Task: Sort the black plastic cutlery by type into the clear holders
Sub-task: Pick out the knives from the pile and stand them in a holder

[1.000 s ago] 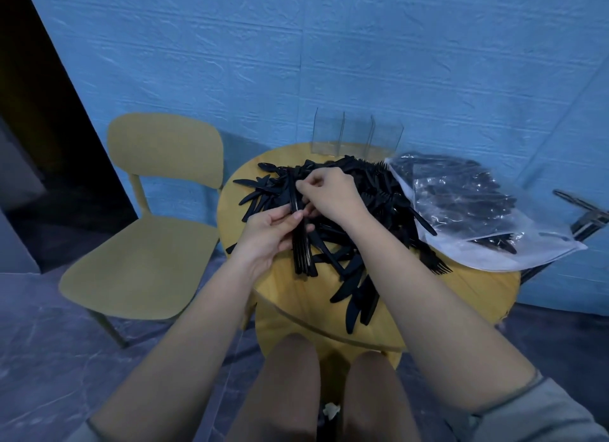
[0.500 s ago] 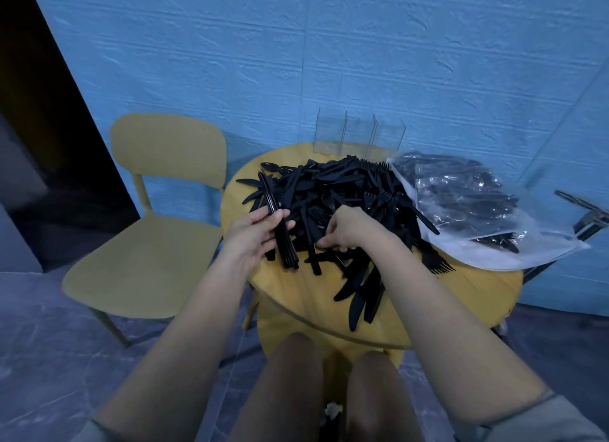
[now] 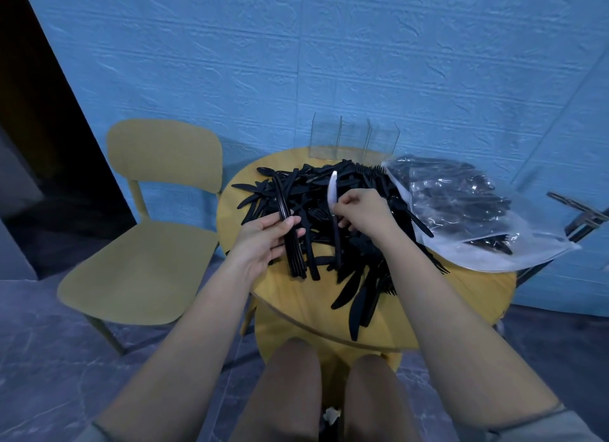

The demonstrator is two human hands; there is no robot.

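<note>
Black plastic is lying in a tangled heap (image 3: 333,211) across the round yellow table (image 3: 296,306), and both hands are working at its near edge. The left hand (image 3: 263,240) is curling its fingers and thumb round a bundle of matched pieces (image 3: 291,243), whose long axis is running away from the person, handle ends pointing back toward the body and the far ends reaching out past the fingers over the heap. The right hand (image 3: 361,212) is pinching a single knife (image 3: 334,217) near its middle; the blade is standing up and away above the pinch, catching the light so it looks pale, while the handle is hanging down toward the table.

The knife is sitting just to the right of the bundle, nearly parallel to it, with only a small gap between them. Judging from that, the coming move is probably a short sideways pass from the right grip into the left, the knife keeping the same heading as the stack.

The clear holders (image 3: 354,135) are standing well beyond both grips at the far rim, and they appear to be holding nothing yet. A clear plastic bag (image 3: 461,211) of more cutlery is lying off to the right of the right hand.
</note>
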